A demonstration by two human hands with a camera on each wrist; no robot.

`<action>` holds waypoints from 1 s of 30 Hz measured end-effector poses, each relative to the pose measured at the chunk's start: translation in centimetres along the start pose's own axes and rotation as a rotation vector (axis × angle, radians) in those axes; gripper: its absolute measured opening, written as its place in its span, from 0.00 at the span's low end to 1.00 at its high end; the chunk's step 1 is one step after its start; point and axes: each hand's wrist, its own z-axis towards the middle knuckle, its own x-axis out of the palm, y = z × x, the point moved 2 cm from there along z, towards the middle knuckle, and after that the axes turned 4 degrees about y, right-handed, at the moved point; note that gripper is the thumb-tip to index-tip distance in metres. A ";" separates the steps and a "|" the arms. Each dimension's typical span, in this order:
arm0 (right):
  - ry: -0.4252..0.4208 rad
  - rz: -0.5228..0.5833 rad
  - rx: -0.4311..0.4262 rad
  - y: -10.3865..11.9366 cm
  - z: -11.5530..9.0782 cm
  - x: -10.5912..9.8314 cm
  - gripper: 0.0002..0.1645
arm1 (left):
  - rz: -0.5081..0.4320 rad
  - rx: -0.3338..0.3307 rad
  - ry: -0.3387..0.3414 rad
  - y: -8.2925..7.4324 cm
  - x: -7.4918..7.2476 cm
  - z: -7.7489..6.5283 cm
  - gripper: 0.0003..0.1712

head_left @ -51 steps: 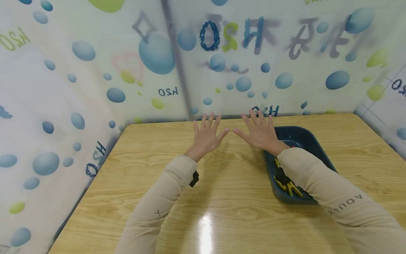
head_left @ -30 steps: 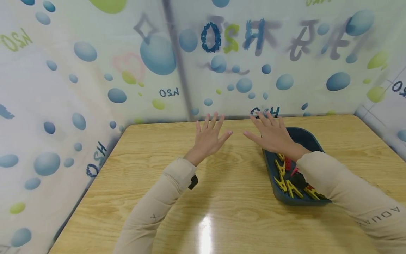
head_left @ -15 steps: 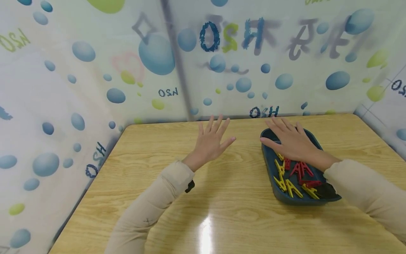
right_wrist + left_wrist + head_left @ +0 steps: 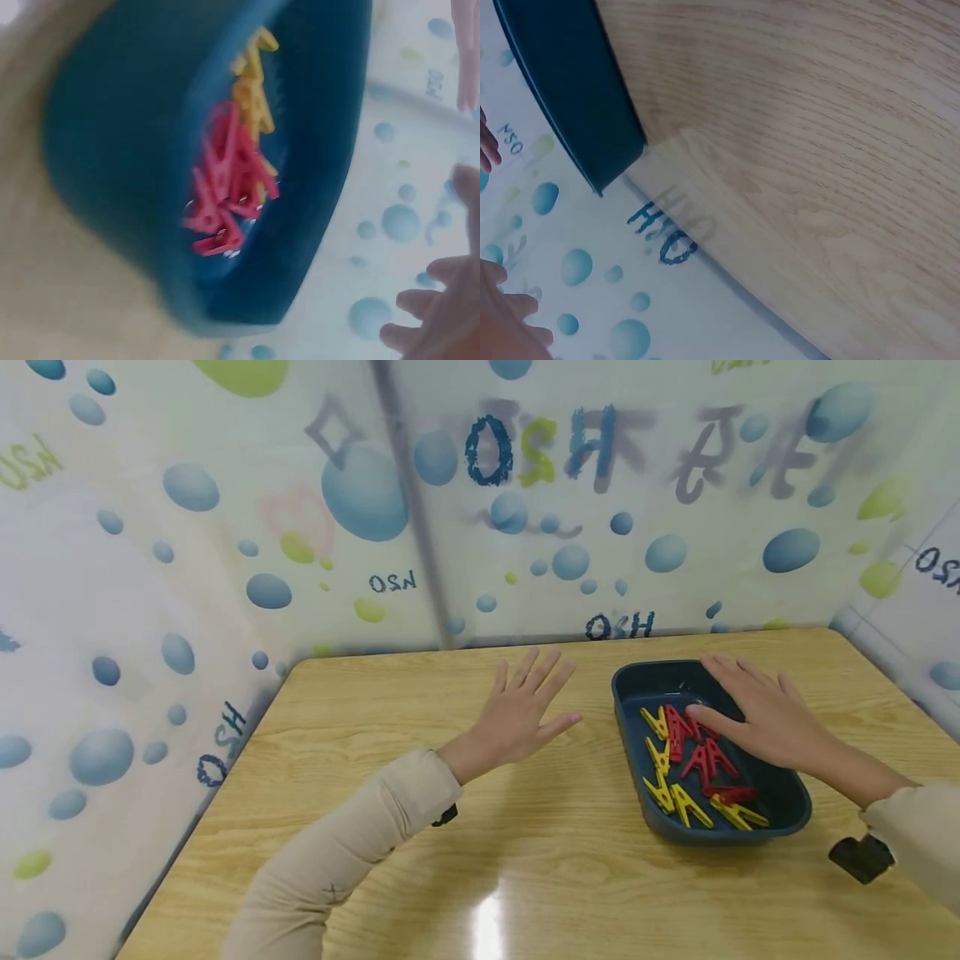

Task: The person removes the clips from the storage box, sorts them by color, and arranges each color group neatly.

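Observation:
My right hand (image 4: 772,718) hovers over the right side of a dark blue plastic basin (image 4: 720,838), fingers stretched and nothing held. Inside the basin lie several red clothespins (image 4: 677,747) and several yellow clothespins (image 4: 737,812); in the head view the thumb overlaps one red pin. To the basin's left, my left hand (image 4: 517,718) is raised over the table, its fingers spread and straight, touching nothing. The right wrist view shows the red clothespins (image 4: 221,161) heaped beside the yellow ones, with part of the right hand (image 4: 450,300) at the edge.
The basin stands on a light wood-grain table (image 4: 555,877) towards its right side. A pale curtain-like sheet (image 4: 465,543) with blue and green drops rises behind and left of the table. A black wrist device (image 4: 862,858) hangs under the right sleeve.
My right hand has moved right, from beside the left hand to over the basin's right side, uncovering the clothespins. The left hand has shifted slightly right and stays spread.

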 end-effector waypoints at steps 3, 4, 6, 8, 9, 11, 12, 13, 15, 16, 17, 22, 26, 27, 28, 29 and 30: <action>-0.045 0.028 -0.032 -1.1 -0.8 0.3 0.47 | -0.021 0.045 -0.001 -0.4 -0.1 0.0 0.37; -0.056 0.044 -0.039 -1.4 -1.1 0.4 0.47 | -0.033 0.061 -0.001 -0.6 -0.1 0.0 0.37; -0.072 0.076 -0.030 -2.2 -1.7 0.7 0.47 | -0.063 0.094 0.005 -0.9 -0.1 0.2 0.36; -0.088 0.103 -0.005 -2.9 -2.4 1.0 0.47 | -0.081 0.123 0.020 -1.3 -0.1 0.4 0.36; -0.092 0.110 0.014 -3.3 -2.6 1.1 0.46 | -0.084 0.139 0.030 -1.5 -0.1 0.6 0.36; -0.099 0.122 0.041 -4.2 -3.1 1.3 0.43 | -0.074 0.174 0.045 -2.0 0.0 0.9 0.36; -0.100 0.127 0.052 -4.7 -3.3 1.5 0.42 | -0.064 0.191 0.052 -2.2 0.0 1.1 0.36; -0.104 0.128 0.062 -5.3 -3.4 1.5 0.40 | -0.047 0.206 0.059 -2.5 0.0 1.2 0.36; -0.105 0.145 0.076 -6.5 -3.7 1.8 0.37 | -0.010 0.238 0.078 -3.2 0.0 1.7 0.36; -0.105 0.149 0.085 -7.1 -3.8 2.0 0.36 | 0.004 0.249 0.091 -3.6 -0.1 2.0 0.36; -0.114 0.139 0.109 -7.7 -3.8 2.2 0.35 | 0.019 0.260 0.106 -4.0 -0.1 2.2 0.36; -0.125 0.143 0.155 -9.3 -4.0 2.9 0.30 | 0.056 0.281 0.218 -6.0 0.0 3.5 0.35; -0.073 0.196 0.115 -8.6 -4.3 2.7 0.27 | 0.044 0.294 0.282 -6.9 0.7 4.3 0.34; -0.063 0.203 0.121 -8.3 -4.3 2.7 0.26 | 0.034 0.300 0.287 -7.1 0.9 4.4 0.33; -0.061 0.212 0.133 -8.2 -4.4 2.6 0.26 | 0.023 0.305 0.286 -7.2 1.1 4.6 0.33; -0.044 0.234 0.144 -8.0 -4.4 2.5 0.27 | 0.003 0.313 0.279 -7.3 1.3 4.8 0.32; -0.030 0.252 0.155 -8.0 -4.5 2.4 0.28 | -0.018 0.321 0.267 -7.3 1.4 4.9 0.31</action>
